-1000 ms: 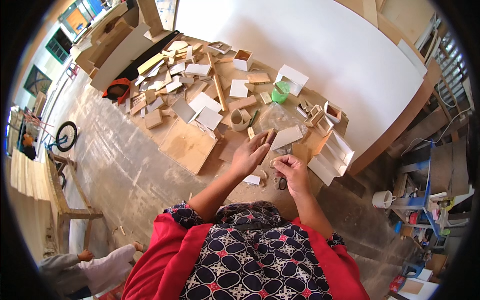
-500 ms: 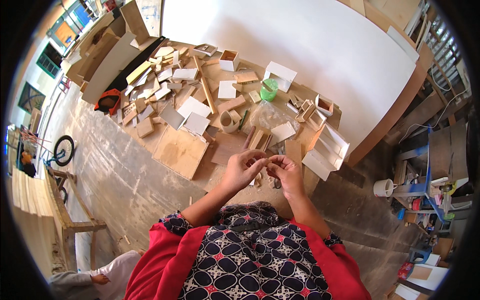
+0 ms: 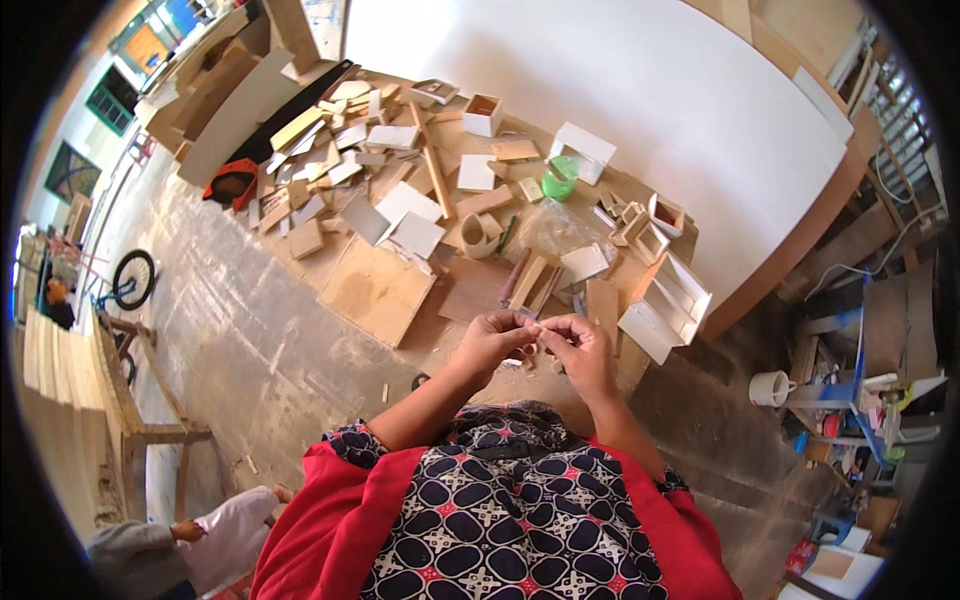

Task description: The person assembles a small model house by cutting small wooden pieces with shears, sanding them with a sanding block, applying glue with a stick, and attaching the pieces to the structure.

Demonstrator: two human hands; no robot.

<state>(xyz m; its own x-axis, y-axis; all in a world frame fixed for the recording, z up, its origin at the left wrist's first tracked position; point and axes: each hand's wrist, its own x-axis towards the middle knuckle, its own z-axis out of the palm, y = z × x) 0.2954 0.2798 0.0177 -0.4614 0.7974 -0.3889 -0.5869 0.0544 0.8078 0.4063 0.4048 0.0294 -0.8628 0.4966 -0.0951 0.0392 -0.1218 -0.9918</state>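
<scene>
My left hand (image 3: 492, 342) and my right hand (image 3: 578, 350) meet in front of me, fingertips together over a small pale piece (image 3: 528, 325) pinched between them; what it is cannot be made out. Right below the hands lie small wood scraps (image 3: 535, 362) on the floor. Just beyond the fingers sit short wooden strips (image 3: 530, 280) and a flat brown board (image 3: 378, 290). My forearms come up from my red and patterned clothing at the bottom.
Many wood offcuts and white panels (image 3: 400, 190) litter the concrete floor ahead. A white shelf unit (image 3: 668, 305), a green cup (image 3: 558, 182), a tape roll (image 3: 482, 236), a large white sheet (image 3: 620, 90), a wooden bench (image 3: 110, 390), a bicycle wheel (image 3: 132, 280) and another person's arm (image 3: 215, 545) surround me.
My left hand has drawn back from the wood pieces on the floor and joined the right hand; both now hold a small piece together, closer to my body.
</scene>
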